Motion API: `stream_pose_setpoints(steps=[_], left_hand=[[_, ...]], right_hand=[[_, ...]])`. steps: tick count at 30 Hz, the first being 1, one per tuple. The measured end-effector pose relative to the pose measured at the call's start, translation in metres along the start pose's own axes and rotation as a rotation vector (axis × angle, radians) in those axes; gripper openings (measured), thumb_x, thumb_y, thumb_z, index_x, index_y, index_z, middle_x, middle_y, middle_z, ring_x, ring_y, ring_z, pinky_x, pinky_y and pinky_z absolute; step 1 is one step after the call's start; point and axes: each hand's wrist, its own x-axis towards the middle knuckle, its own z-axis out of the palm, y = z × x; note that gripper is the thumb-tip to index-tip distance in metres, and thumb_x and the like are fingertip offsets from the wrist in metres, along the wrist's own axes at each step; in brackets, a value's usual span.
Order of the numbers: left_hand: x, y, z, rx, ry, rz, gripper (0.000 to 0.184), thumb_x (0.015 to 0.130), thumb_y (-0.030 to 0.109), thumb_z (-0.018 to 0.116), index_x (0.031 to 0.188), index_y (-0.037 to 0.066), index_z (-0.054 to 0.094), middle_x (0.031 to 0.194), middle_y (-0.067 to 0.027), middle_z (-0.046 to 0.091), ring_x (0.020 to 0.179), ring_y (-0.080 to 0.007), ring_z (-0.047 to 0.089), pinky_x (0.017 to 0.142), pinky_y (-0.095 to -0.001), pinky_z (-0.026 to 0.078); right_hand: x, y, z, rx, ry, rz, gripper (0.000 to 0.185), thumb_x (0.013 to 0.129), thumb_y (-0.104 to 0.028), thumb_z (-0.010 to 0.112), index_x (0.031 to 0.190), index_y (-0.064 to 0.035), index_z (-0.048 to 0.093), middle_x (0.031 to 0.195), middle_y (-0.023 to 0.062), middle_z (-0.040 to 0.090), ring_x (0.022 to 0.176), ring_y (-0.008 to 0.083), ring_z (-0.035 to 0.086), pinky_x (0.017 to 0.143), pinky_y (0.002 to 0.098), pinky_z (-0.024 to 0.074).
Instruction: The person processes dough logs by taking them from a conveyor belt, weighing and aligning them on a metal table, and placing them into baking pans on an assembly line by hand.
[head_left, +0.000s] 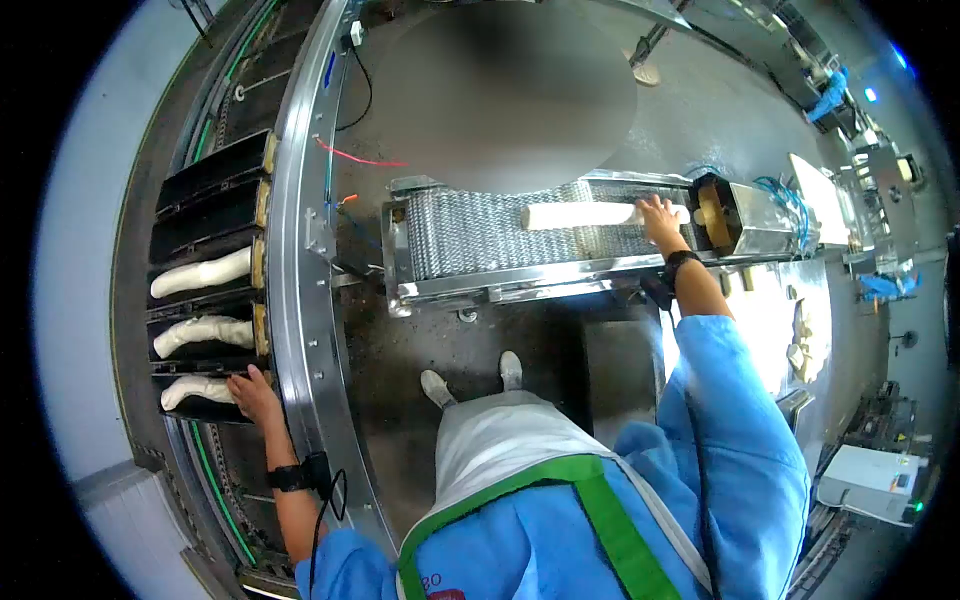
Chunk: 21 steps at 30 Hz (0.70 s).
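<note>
At lower left, close to the body: left hand (pixel 258 397) at the right-hand end of a curved dough strip (pixel 195 392) in the nearest tin (pixel 225 412). Strip extends leftward from the fingers, long axis roughly crosswise to the body. Fingers slightly bent at the tin's right end; whether they pinch the dough or only touch beside it, cannot tell.

Just beyond, same row: second dough strip (pixel 205 334) and third dough strip (pixel 203 272), each in its own tin, axes near parallel to the first. Steel rail (pixel 305 250) runs along the row's right side, between tins and belt.

Farther forward and right: mesh belt (pixel 470 235) bearing a straight dough roll (pixel 580 215). Long axis lies along the belt, left end pointing toward the tins. Right hand (pixel 661 222) is the nearer one, laid over the roll's right part, fingers bent across the axis; firmness of hold not readable. Most of the roll lies left of these fingers. Pale piece just to their right; join with the roll unclear.

Past it, at the belt's right end: open-mouthed steel housing (pixel 765 220).
</note>
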Motion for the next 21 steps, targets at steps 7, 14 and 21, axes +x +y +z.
stream_pose_setpoints(steps=[7, 14, 21], left_hand=[[-0.021, 0.018, -0.022, -0.015, 0.106, -0.013, 0.044, 0.079, 0.027, 0.047, 0.101, -0.011, 0.042, 0.113, -0.0247, 0.040, 0.102, -0.0373, 0.039, 0.087, -0.0416, 0.031], [-0.047, 0.046, -0.071, -0.074, -0.118, -0.189, 0.055, 0.083, 0.033, 0.038, 0.117, -0.010, 0.031, 0.126, -0.0212, 0.027, 0.119, -0.0318, 0.022, 0.095, -0.0427, 0.021], [-0.057, 0.036, -0.072, -0.067, -0.059, -0.130, 0.053, 0.083, 0.030, 0.040, 0.116, -0.010, 0.031, 0.124, -0.0214, 0.030, 0.118, -0.0316, 0.025, 0.094, -0.0416, 0.023]], right_hand=[[0.043, -0.010, -0.036, 0.579, -0.008, -0.495, 0.042, 0.063, -0.017, 0.060, 0.099, 0.0008, 0.049, 0.085, 0.0129, 0.057, 0.074, 0.0239, 0.054, 0.065, 0.0337, 0.0438], [-0.060, -0.166, -0.255, 1.530, -0.200, -0.873, 0.031, 0.072, -0.020, 0.054, 0.094, 0.0000, 0.045, 0.080, 0.0069, 0.051, 0.066, 0.0100, 0.053, 0.057, 0.0208, 0.0445], [-0.088, -0.332, -0.404, 1.310, -0.024, -1.389, 0.031, 0.077, -0.028, 0.055, 0.095, -0.0046, 0.048, 0.086, 0.0040, 0.050, 0.075, 0.0088, 0.052, 0.061, 0.0211, 0.0454]])
